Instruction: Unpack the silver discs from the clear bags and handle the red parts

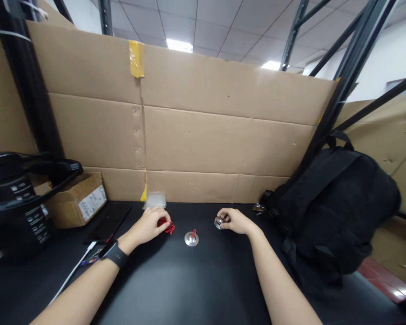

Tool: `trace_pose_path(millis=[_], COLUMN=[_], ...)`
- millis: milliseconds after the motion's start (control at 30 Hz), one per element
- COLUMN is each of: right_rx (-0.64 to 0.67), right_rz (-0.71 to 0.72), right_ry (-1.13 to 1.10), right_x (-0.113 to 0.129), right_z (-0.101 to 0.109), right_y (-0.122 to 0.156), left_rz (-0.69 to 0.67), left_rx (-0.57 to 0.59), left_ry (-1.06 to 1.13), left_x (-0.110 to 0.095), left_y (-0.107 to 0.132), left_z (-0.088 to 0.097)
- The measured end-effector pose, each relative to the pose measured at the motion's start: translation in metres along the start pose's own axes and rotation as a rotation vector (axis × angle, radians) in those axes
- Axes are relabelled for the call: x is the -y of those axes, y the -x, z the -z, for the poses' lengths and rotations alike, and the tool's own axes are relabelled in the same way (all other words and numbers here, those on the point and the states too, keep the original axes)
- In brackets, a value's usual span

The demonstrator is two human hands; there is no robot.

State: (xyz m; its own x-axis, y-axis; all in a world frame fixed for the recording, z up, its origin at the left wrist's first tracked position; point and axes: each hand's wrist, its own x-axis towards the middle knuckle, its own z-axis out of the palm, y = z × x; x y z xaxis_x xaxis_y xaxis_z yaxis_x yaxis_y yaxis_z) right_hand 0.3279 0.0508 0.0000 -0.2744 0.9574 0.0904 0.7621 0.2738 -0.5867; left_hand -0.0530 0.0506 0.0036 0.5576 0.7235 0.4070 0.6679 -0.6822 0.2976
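Red cord [170,229] is pinched in left hand [153,223], right hand [234,220] gripping metal disc [218,223] at middle disc's [190,241] two o'clock—stay gentle!

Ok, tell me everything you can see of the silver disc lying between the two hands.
The silver disc is round, shiny and metallic-looking, with a raised dome at its middle and a short red cord at its far side. It lies dome-up on the black table, between the left hand and right hand; neither touches it. The cord's fastening is too small to make out.
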Motion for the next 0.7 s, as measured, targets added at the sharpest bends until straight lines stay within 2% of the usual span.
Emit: trace_pose_path(millis=[67, 167, 233, 300, 433, 533, 700], right_rx=[-0.043, -0.204, -0.321, -0.383, -0.398, -0.417, -0.432], right_rz=[0.019, 0.089, 0.157, 0.229, 0.38, 0.434, 0.488], right_ry=[-0.032, -0.046, -0.061, -0.11, -0.254, -0.351, -0.503], right_x=[-0.003, 0.0, 0.009, 0.025, 0.066, 0.093, 0.117], right_z=[0.001, -0.001, -0.006, -0.015, -0.041, -0.06, -0.079], right_y=[0.0, -0.002, -0.005, -0.007, -0.003, 0.004, 0.014], left_rz=[0.013, 0.012, 0.015, 0.041, 0.102, 0.139, 0.077], left_rx=[-0.039, -0.103, -0.142, -0.185, -0.281, -0.306, -0.315], left_ry=[0.028, 0.065, 0.09, 0.136, 0.279, 0.397, 0.494], left_x=[-0.002, -0.006, -0.009, -0.012, -0.019, -0.029, -0.054], left_y=[0.0, -0.001, -0.002, -0.003, -0.006, -0.008, -0.009], left_z=[0.0, -0.001, -0.002, -0.003, -0.005, -0.008, -0.013])
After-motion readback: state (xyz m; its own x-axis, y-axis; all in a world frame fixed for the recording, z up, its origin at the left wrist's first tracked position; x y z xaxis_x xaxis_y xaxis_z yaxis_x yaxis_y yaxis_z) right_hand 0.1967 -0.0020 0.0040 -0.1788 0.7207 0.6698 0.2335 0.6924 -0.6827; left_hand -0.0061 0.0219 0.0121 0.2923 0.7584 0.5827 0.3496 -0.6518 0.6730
